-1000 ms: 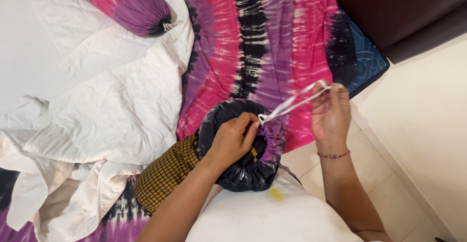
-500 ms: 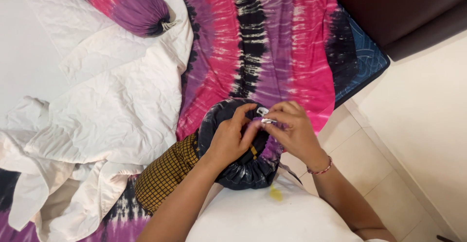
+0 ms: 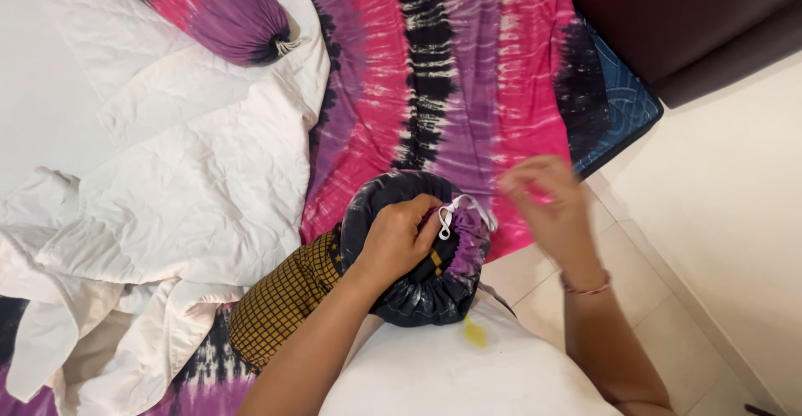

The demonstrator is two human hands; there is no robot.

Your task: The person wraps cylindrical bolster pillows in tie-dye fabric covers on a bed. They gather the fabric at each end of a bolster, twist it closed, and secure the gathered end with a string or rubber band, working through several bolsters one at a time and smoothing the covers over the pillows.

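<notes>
A rumpled white quilt [image 3: 192,174] lay spread to my left beside the pink, purple and black tie-dye sheet [image 3: 451,73], with a second covered bolster [image 3: 225,11] at the top edge and the tiled floor [image 3: 718,240] to my right. The bolster end [image 3: 418,291] stood against my body at the bed's edge, its white drawstring [image 3: 455,211] gathered at the mouth. My left hand [image 3: 401,236] was clenched around that gathered mouth, while my right hand [image 3: 547,195], blurred, hovered just beside it with loose fingers, holding nothing.

Left hand [image 3: 401,236] curled in a tight grip, forearm angled inward; right hand [image 3: 547,195] raised, blurred, fingers loose, wrist bent.
</notes>
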